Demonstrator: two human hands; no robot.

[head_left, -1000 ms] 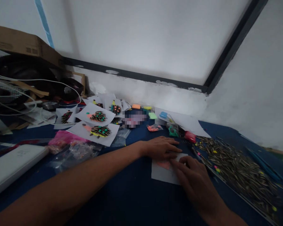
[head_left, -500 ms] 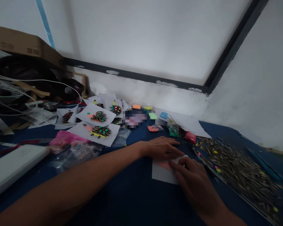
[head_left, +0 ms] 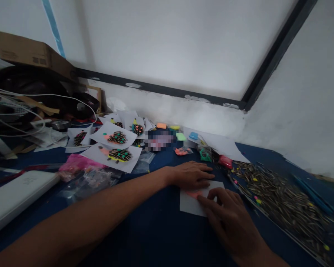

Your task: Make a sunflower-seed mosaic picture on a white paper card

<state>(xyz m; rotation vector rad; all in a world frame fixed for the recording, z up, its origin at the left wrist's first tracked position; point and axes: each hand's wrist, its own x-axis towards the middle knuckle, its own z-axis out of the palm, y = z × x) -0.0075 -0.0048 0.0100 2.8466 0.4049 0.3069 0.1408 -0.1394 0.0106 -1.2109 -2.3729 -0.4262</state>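
Note:
A small white sheet of paper (head_left: pixel 189 207) lies on the blue tabletop, bearing a flat patch of salmon-pink modelling clay (head_left: pixel 194 194). My left hand (head_left: pixel 192 175) rests palm down over the sheet's far edge, fingers stretched out and slightly spread, holding nothing. From the right, my right hand (head_left: pixel 231 215) reaches over the sheet with bent fingers. Its fingertips are at the right edge of the clay, and the hand hides that side of the sheet. Whether any clay is pinched between those fingers is hard to see.
Striped seeds (head_left: pixel 284 193) with coloured clay dots spread at the right. Finished seed-and-clay hedgehog pictures (head_left: pixel 118 155) overlap at the left, near crumpled plastic bags (head_left: pixel 97 180) and a white box-shaped object (head_left: pixel 22 198). Clay packs, including a red one (head_left: pixel 225 161), stand behind the hands.
My left fingers have drawn back slightly from the clay and my right hand, uncovering the sheet's far right corner. The right fingertips have shifted a little left along the clay.

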